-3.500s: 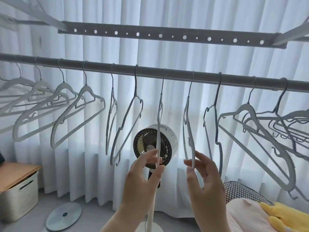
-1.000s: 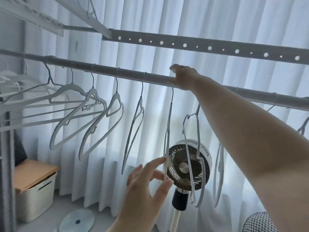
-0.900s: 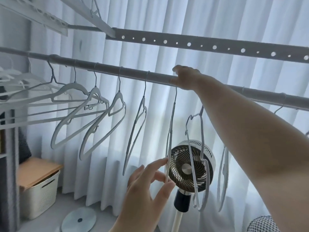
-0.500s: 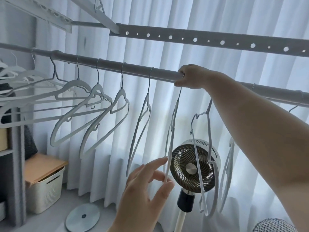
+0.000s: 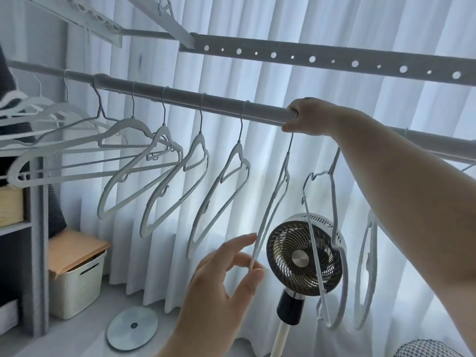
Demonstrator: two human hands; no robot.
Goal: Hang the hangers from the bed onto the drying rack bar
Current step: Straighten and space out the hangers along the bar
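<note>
My right hand (image 5: 309,117) was wrapped round the drying rack bar (image 5: 180,96), fingers curled over the top and thumb underneath, right where the wire hook of the hanger (image 5: 277,197) ran up into my grip. Honestly couldn't tell if the hook sat on the bar or was just caught in my fingers. Lower down, my left hand (image 5: 219,287) had the hanger's bottom edge lightly pinched between thumb and a fingertip, index finger sticking out loose. Left of those fingers the next hanger (image 5: 219,199) hung apart, with a bare stretch of bar between its hook and my right knuckles. Just right of my left thumb stood a standing fan (image 5: 301,256), close to the edge I held, and another hanger (image 5: 332,240) dangled in front of it under my right forearm. The perforated rail (image 5: 334,60) ran above my right knuckles with open room between, and the curtain (image 5: 257,163) hung behind everything.
</note>
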